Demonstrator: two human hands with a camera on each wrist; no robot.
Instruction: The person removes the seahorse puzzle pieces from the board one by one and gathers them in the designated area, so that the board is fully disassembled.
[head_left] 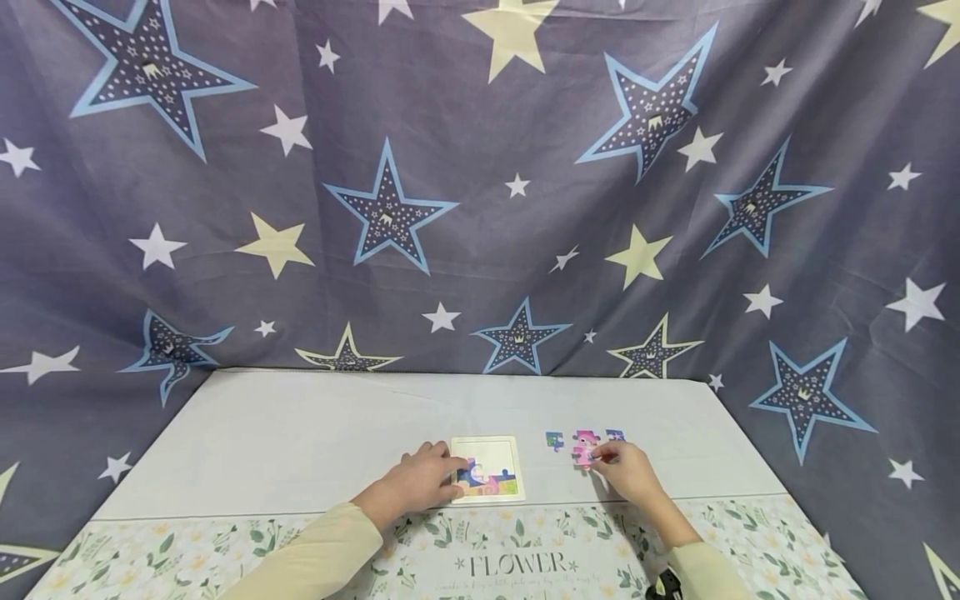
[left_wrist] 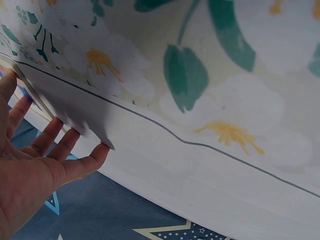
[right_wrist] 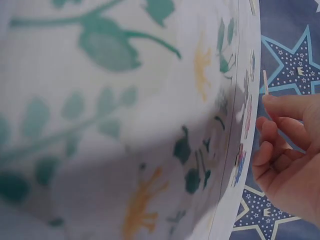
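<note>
A square, pale-framed jigsaw tray [head_left: 483, 438] lies on the table, its lower part filled with colourful pieces [head_left: 491, 485] and its upper part bare. My left hand [head_left: 423, 477] rests at the tray's left side, fingertips on the frame; the left wrist view shows these fingers [left_wrist: 47, 135] spread and gently bent along the edge. To the right, my right hand [head_left: 630, 473] pinches a jigsaw piece [right_wrist: 266, 82] between thumb and forefinger, seen edge-on in the right wrist view. Below that hand lie pink jigsaw pieces [head_left: 583, 440], partly covered by its fingertips.
A blue-green loose piece [head_left: 554, 440] lies between the tray and the pink ones, and a blue-purple piece [head_left: 615, 434] is just beyond my right hand. A floral mat [head_left: 517, 533] covers the near table edge. Behind the white tabletop [head_left: 337, 417] hangs a star-patterned curtain [head_left: 465, 283].
</note>
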